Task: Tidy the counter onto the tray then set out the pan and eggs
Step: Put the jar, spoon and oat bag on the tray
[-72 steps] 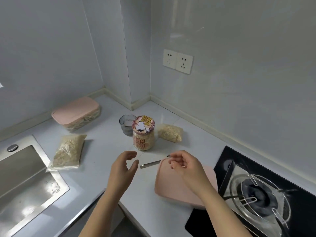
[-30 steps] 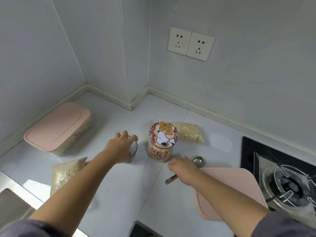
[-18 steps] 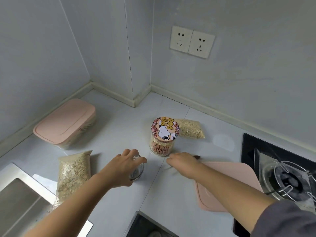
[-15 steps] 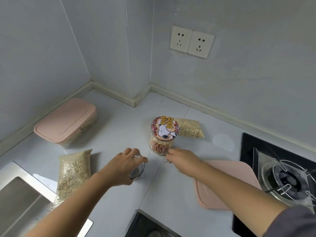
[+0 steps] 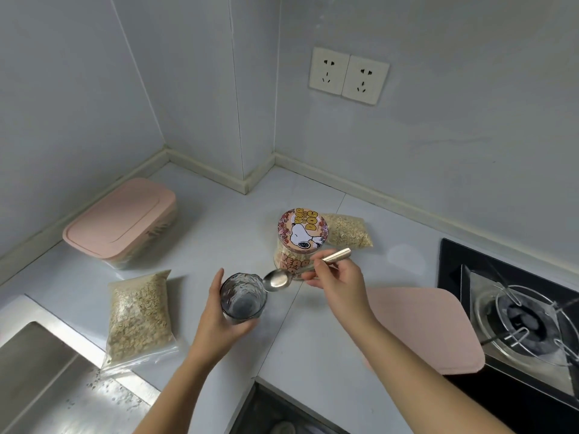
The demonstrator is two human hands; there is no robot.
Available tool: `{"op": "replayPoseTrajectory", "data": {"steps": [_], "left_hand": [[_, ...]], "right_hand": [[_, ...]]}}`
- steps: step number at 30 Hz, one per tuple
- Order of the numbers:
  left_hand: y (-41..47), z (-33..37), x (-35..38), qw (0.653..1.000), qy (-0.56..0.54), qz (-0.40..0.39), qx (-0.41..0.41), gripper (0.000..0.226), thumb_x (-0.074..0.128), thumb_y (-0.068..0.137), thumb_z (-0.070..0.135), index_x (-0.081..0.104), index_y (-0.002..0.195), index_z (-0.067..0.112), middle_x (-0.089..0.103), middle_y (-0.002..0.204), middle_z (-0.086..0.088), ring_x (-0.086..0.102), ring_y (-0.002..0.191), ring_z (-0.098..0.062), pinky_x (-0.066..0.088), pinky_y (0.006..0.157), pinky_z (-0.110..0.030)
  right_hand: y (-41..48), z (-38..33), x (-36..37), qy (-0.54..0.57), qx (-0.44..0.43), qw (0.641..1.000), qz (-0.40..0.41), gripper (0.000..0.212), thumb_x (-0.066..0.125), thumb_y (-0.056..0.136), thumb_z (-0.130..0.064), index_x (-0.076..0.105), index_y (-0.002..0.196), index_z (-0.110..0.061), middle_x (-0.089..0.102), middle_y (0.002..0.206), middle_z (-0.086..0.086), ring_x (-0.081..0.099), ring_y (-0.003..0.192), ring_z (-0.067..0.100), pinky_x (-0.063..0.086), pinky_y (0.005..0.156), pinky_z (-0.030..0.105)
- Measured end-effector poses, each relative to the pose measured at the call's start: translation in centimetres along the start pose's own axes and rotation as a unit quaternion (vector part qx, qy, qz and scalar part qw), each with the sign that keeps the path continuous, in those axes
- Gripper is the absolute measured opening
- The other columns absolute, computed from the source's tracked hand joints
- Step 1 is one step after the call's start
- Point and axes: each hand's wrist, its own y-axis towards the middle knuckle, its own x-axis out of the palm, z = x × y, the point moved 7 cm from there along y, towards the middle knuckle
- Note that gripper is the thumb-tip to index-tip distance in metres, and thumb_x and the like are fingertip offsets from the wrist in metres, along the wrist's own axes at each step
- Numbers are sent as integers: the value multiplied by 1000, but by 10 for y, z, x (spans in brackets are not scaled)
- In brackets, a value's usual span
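Near the front edge of the worktop [image 5: 238, 233], the left hand [image 5: 219, 324] grips a glass [image 5: 242, 300], fingers and thumb curled round its wall; whether its base touches the worktop cannot be told. Just right of it, the right hand [image 5: 336, 283] pinches the handle of a spoon [image 5: 275, 280], whose bowl sits just beside the glass rim, apart from the worktop. Behind the spoon stands a jar [image 5: 302, 230] with a cartoon-dog lid, upright, and a back oat bag [image 5: 347, 234] lies touching it on the right. The tray [image 5: 423, 327], pink and flat, lies at the right front edge beside the hob [image 5: 526, 324]; the right forearm crosses its left edge. A left oat bag [image 5: 138, 314] lies by the sink [image 5: 47, 386], and a pink-lidded box [image 5: 122, 220] sits against the left wall.
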Motion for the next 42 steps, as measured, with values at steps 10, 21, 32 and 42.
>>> {"op": "replayPoseTrajectory", "data": {"steps": [10, 21, 32, 42], "left_hand": [[-4, 7, 20, 970, -224, 28, -86, 79, 77, 49, 43, 48, 120, 21, 62, 111, 1, 62, 102, -11, 49, 74, -20], [-28, 110, 100, 832, -524, -133, -123, 95, 85, 43, 64, 59, 123, 20, 68, 119, -5, 64, 109, -20, 57, 78, -32], [-155, 224, 255, 688, -656, -180, -252, 74, 72, 66, 59, 64, 117, 6, 66, 112, -21, 66, 98, -33, 57, 75, -40], [-343, 290, 412, 669, -568, -349, -329, 77, 56, 73, 67, 62, 121, 7, 66, 114, -22, 67, 80, -30, 58, 67, -36]], "right_hand": [[-24, 10, 13, 243, 149, 957, 50, 16, 44, 97, -1, 57, 87, -3, 68, 83, 18, 71, 75, 29, 60, 68, 34], [-68, -20, -92, 432, 119, 880, 161, 22, 41, 96, -7, 55, 80, -4, 63, 65, 14, 70, 64, 29, 59, 56, 31], [-218, -25, -295, 429, 32, 859, 277, 23, 44, 98, -12, 62, 84, -7, 72, 86, 21, 73, 82, 31, 59, 61, 31], [-392, -11, -472, 424, -38, 797, 428, 20, 43, 98, -12, 59, 87, -7, 72, 79, 17, 73, 77, 29, 59, 61, 29]]}}
